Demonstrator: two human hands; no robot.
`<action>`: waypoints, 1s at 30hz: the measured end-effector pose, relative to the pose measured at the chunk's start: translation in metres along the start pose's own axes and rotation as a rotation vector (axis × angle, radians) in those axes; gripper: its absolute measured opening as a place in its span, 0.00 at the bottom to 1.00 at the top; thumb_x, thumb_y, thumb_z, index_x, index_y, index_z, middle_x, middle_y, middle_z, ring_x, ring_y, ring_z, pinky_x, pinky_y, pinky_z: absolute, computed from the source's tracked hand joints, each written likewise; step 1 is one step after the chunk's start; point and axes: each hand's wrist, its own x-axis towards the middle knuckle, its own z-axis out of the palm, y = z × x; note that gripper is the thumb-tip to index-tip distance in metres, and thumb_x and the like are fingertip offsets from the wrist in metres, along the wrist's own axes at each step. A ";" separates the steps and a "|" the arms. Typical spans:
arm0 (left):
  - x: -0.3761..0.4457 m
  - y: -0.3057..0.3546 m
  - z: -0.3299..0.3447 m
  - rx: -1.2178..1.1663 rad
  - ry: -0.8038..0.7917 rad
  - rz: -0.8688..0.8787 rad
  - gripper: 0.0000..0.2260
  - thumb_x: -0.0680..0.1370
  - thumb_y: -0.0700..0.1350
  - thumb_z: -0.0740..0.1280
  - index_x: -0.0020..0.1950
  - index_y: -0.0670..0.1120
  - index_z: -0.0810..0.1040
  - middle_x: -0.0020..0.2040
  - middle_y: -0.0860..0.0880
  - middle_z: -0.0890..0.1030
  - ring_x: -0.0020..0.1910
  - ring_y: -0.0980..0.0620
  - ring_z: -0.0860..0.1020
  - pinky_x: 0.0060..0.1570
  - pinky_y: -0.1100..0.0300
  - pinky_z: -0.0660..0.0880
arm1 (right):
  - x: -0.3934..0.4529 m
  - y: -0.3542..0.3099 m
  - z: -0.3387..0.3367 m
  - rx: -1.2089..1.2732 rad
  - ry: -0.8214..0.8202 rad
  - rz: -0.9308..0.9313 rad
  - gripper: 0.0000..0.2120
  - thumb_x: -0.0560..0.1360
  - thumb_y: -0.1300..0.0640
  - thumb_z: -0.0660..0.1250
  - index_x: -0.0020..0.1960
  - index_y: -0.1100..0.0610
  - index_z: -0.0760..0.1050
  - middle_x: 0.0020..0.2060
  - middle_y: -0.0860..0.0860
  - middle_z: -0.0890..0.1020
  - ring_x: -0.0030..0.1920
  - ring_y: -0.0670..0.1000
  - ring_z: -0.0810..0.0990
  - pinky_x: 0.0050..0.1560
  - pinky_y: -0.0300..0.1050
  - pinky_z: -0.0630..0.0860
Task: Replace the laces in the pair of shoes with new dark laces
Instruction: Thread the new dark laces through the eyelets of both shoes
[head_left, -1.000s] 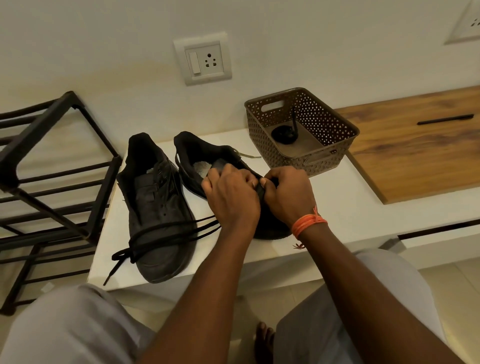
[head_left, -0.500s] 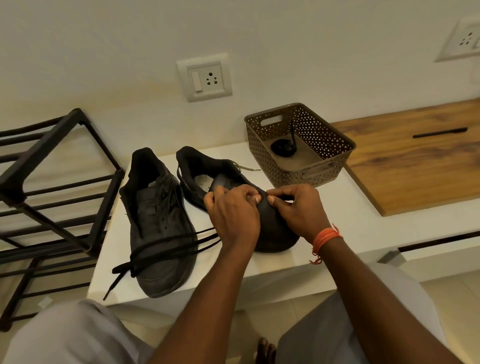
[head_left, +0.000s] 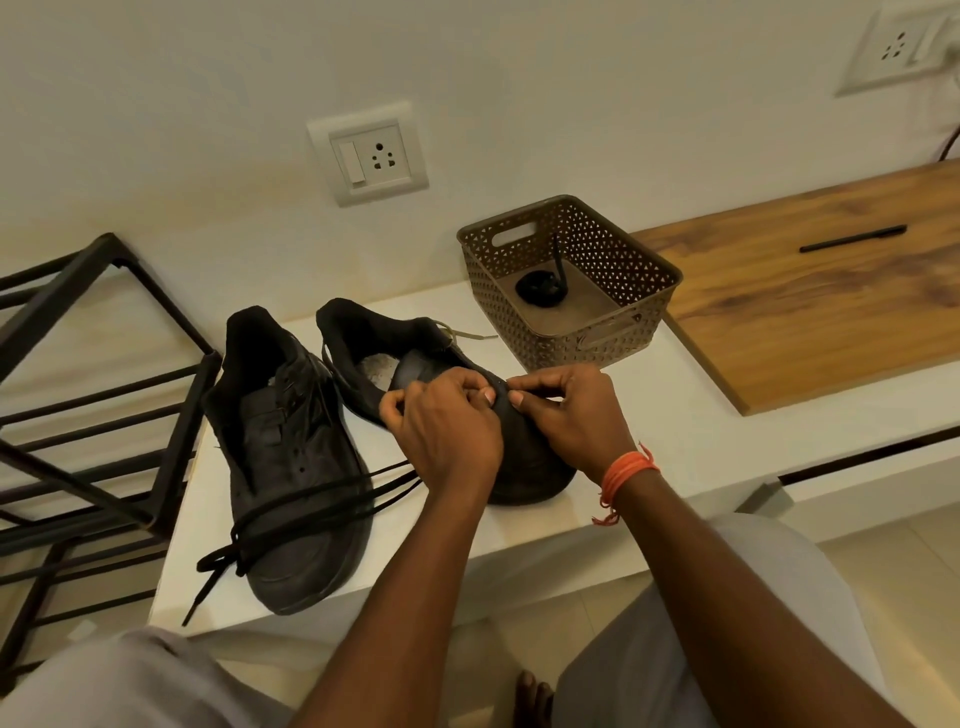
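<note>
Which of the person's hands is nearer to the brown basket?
Right. The right hand works on the shoe just in front of the basket; the left hand sits farther left, toward the other shoe.

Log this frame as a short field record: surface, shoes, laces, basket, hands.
surface: white bench
shoes: left shoe beside right shoe, toes toward person
laces: dark laces draped across left shoe
basket: brown basket holding coiled lace
hands: left hand and right hand both pinching at right shoe's upper
</note>
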 end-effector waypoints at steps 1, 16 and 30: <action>0.001 0.000 0.000 -0.029 0.003 -0.013 0.03 0.75 0.46 0.70 0.46 0.54 0.78 0.41 0.55 0.81 0.49 0.55 0.75 0.63 0.59 0.54 | 0.000 0.000 0.000 0.005 -0.001 0.005 0.10 0.74 0.62 0.71 0.55 0.59 0.83 0.48 0.51 0.85 0.43 0.39 0.79 0.45 0.25 0.74; 0.003 0.010 -0.002 -0.123 0.006 -0.023 0.13 0.74 0.39 0.69 0.54 0.51 0.72 0.41 0.54 0.80 0.44 0.58 0.74 0.69 0.57 0.53 | 0.000 0.001 0.004 0.017 0.040 0.015 0.10 0.73 0.61 0.72 0.54 0.59 0.83 0.47 0.51 0.85 0.46 0.43 0.81 0.52 0.34 0.76; 0.013 -0.026 -0.025 0.039 -0.195 0.491 0.16 0.73 0.44 0.69 0.60 0.53 0.73 0.48 0.57 0.80 0.56 0.56 0.75 0.66 0.61 0.48 | 0.002 -0.012 0.017 0.115 0.128 -0.068 0.05 0.77 0.62 0.67 0.47 0.56 0.81 0.42 0.49 0.82 0.45 0.44 0.79 0.47 0.30 0.73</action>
